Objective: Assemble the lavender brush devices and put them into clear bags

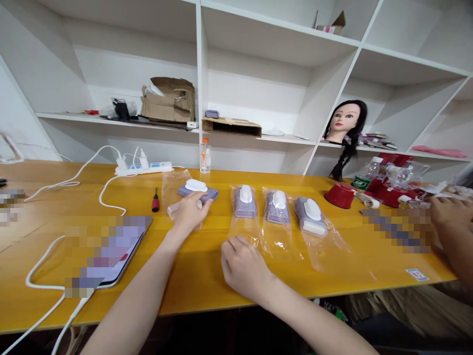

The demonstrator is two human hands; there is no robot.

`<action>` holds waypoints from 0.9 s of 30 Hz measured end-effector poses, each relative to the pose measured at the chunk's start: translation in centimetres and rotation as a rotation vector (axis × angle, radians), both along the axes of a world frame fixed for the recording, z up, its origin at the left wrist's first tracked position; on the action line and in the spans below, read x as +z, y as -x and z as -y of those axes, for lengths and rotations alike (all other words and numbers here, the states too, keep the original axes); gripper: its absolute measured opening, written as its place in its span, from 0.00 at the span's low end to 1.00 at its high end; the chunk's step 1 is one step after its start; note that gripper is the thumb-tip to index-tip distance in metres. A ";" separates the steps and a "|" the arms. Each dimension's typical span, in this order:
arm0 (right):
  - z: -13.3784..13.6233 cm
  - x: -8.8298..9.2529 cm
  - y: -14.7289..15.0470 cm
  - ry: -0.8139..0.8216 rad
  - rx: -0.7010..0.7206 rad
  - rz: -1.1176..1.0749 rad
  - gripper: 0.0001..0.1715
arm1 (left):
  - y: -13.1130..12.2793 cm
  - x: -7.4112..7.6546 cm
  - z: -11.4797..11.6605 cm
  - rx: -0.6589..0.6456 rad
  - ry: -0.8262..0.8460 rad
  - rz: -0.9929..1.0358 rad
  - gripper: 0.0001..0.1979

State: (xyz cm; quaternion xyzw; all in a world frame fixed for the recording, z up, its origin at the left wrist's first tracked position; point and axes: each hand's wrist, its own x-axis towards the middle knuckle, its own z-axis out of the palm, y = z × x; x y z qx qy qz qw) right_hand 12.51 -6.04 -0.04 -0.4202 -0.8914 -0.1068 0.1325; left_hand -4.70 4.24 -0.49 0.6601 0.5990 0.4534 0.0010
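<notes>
In the head view, the left hand lies over a flat purple unit with a white clip, its fingers slightly spread and touching the unit's near edge, above a clear plastic bag on the yellow table. The right hand rests on the table, fingers loosely curled and holding nothing, just below a bagged purple unit, first of three in a row. Another person's hand lies at far right.
</notes>
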 end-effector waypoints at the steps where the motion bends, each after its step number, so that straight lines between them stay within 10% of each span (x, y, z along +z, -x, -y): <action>1: 0.1 -0.1 -0.3 0.036 -0.073 0.003 0.13 | -0.8 0.0 0.4 -0.151 0.005 0.013 0.16; 5: -0.6 -0.4 -0.9 0.101 -0.227 -0.044 0.26 | -4.1 -0.6 1.8 -0.422 0.123 -0.026 0.24; 11: -2.4 -1.5 -1.4 0.261 -0.238 -0.162 0.44 | -6.2 -1.6 2.2 -0.423 0.080 0.011 0.14; 27: -7.5 -0.8 -1.6 0.062 -0.520 0.020 0.26 | -7.5 -2.0 3.4 -0.513 -0.134 0.181 0.12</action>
